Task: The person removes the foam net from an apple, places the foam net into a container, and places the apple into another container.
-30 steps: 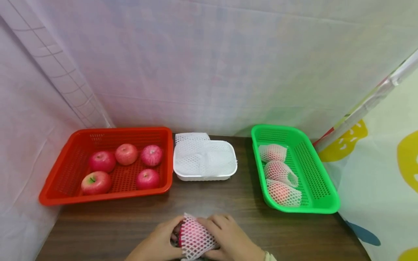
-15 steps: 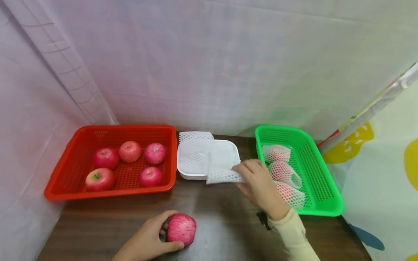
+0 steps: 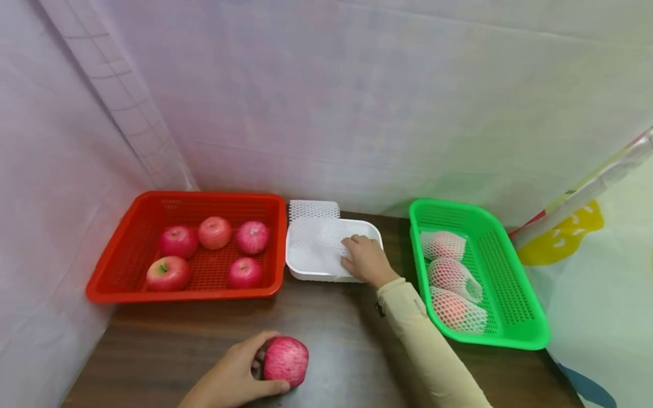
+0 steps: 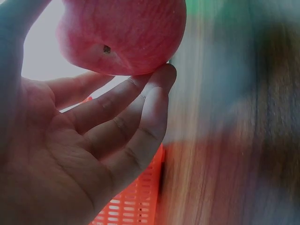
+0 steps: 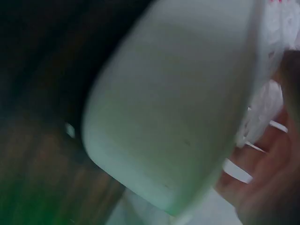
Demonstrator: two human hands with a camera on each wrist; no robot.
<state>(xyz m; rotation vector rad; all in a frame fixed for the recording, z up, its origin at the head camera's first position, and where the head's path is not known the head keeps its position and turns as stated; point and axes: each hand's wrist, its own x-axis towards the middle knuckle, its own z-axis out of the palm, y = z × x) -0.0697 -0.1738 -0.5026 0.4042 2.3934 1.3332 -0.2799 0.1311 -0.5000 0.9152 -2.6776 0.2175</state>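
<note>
A bare red apple [image 3: 287,361] stands near the front of the wooden table, held by my left hand [image 3: 240,369] from its left side, thumb in front and fingers behind. In the left wrist view, fingertips meet the underside of the apple [image 4: 124,35]. My right hand [image 3: 368,262] reaches over the right side of a white tray [image 3: 321,277], its fingertips touching the white foam nets [image 3: 316,243] that lie flat in it. The right wrist view shows the tray's outer wall [image 5: 173,108], with fingers beyond the rim beside crumpled netting [image 5: 265,110].
A red basket [image 3: 107,286] with several bare apples stands at the left. To the right, a green basket [image 3: 530,317] holds three net-wrapped apples [image 3: 451,280]. One foam net [image 3: 313,209] overhangs the tray's back edge. A hanging cloth [image 3: 326,113] closes off the back.
The foam net came off the apple. My right hand carried it to the tray, where it now lies flat under the fingers. My left hand stays on the apple.
</note>
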